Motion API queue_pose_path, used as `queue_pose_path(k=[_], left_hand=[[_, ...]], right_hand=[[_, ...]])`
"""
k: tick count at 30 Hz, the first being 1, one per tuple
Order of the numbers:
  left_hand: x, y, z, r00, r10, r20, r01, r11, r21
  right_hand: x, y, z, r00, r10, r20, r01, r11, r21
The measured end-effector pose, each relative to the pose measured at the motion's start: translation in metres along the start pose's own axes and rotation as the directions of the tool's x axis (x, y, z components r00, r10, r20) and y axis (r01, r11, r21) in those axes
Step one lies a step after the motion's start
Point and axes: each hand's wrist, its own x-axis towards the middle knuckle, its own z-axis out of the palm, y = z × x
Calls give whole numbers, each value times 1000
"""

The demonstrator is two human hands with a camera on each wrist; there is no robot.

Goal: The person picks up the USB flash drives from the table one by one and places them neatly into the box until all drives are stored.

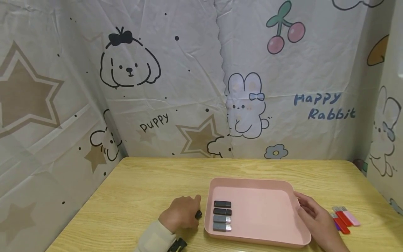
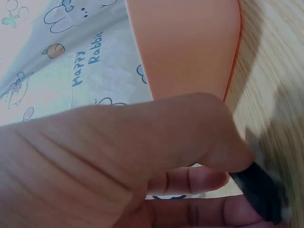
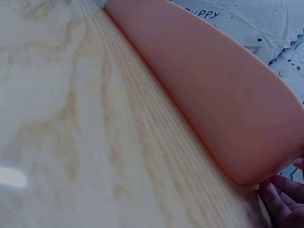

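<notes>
My left hand (image 1: pixel 182 212) is just left of the pink tray (image 1: pixel 261 241), pinching a small black USB stick (image 1: pixel 198 214) low over the table. In the left wrist view the thumb presses the dark stick (image 2: pixel 260 192) against the fingers; its far end is blurred. Two black USB sticks (image 1: pixel 222 204) and two grey ones (image 1: pixel 221 219) lie in a column along the tray's left side. At the tray's right side my right hand (image 1: pixel 319 218) holds the rim with thumb and bent fingers. The right wrist view catches only some fingertips at a corner of the tray.
To the right of my right hand, several red, pink and purple USB sticks (image 1: pixel 344 218) lie together on the wooden table (image 1: pixel 157 178). Printed cloth (image 1: pixel 189 87) hangs behind the table and on both sides.
</notes>
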Motion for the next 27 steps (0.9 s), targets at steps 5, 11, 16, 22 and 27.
queue_pose_path(k=[5, 11, 16, 22, 27], left_hand=[[1, -1, 0, 998, 33, -62, -34, 999, -18], [4, -3, 0, 991, 60, -119, -67, 996, -51], [6, -4, 1, 985, 62, -163, -74, 995, -71], [7, -5, 0, 979, 84, -186, -96, 994, -57], [8, -5, 1, 979, 86, -188, -98, 994, -57]], right_hand=[[0, 0, 0, 1000, 12, 6, -12, 1000, 11], [0, 1, 0, 1000, -13, 0, 13, 1000, 10], [0, -1, 0, 1000, 1, 9, -1, 1000, 20], [0, -2, 1, 1000, -5, 2, 5, 1000, 16], [-1, -2, 1, 1000, -10, -6, 10, 1000, 13]])
